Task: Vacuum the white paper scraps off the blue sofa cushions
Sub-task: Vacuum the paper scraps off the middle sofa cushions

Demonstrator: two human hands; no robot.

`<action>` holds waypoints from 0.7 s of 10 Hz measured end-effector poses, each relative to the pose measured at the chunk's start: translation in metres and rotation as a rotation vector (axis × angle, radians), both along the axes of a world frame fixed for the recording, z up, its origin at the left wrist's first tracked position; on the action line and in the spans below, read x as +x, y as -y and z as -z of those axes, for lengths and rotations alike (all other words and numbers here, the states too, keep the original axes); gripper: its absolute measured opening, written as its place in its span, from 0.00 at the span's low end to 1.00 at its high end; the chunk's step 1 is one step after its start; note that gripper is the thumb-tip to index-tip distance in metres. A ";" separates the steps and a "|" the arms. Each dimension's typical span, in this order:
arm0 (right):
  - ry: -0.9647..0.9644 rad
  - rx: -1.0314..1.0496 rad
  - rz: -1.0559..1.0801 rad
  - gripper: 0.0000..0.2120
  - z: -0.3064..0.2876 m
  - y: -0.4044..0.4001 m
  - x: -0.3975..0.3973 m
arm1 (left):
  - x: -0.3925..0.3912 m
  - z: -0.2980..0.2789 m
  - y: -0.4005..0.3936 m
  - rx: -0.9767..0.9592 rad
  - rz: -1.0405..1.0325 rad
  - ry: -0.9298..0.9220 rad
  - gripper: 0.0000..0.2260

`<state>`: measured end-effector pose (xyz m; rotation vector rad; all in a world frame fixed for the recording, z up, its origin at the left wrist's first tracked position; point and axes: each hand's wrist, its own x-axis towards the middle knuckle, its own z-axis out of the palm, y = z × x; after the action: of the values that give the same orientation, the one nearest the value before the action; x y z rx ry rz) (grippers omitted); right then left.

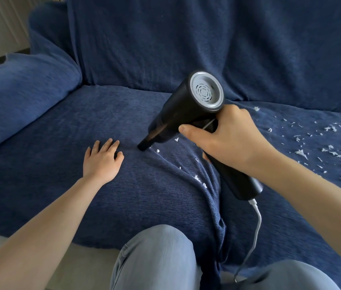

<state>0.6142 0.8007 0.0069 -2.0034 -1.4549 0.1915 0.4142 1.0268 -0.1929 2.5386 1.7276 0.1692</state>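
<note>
A black handheld vacuum (183, 105) with a grey vented rear end points down at the blue sofa seat cushion (50, 147). My right hand (226, 139) grips its handle, and its narrow nozzle (143, 145) touches the fabric in the middle of the seat. My left hand (101, 161) rests flat on the cushion just left of the nozzle, fingers spread. A few white paper scraps (199, 178) lie in the fabric folds under the vacuum. Several more white scraps (330, 149) are scattered over the right cushion.
A white cable (256, 225) hangs from the vacuum handle down past the seat edge. The sofa armrest (19, 95) bulges at the left, and the backrest (207, 42) rises behind. My knees in light jeans (155, 260) stand against the sofa front.
</note>
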 end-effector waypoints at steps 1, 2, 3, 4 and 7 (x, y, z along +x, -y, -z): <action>-0.024 0.018 0.023 0.17 -0.002 0.001 0.007 | 0.000 0.001 0.001 0.010 0.005 0.001 0.24; -0.004 0.017 0.064 0.17 -0.002 0.003 0.011 | 0.000 0.001 0.001 0.015 0.006 -0.004 0.24; -0.006 0.024 0.088 0.19 -0.004 0.006 0.014 | 0.000 0.001 0.001 0.014 0.007 -0.001 0.24; -0.036 0.025 0.080 0.19 -0.010 0.014 0.016 | 0.000 0.002 0.001 0.015 0.008 0.010 0.24; -0.097 0.005 0.082 0.17 -0.014 0.037 0.029 | 0.001 0.000 0.003 0.007 -0.006 0.016 0.24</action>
<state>0.6436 0.7642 0.0211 -2.0164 -1.3098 0.2461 0.4155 1.0240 -0.1928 2.5303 1.7315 0.1957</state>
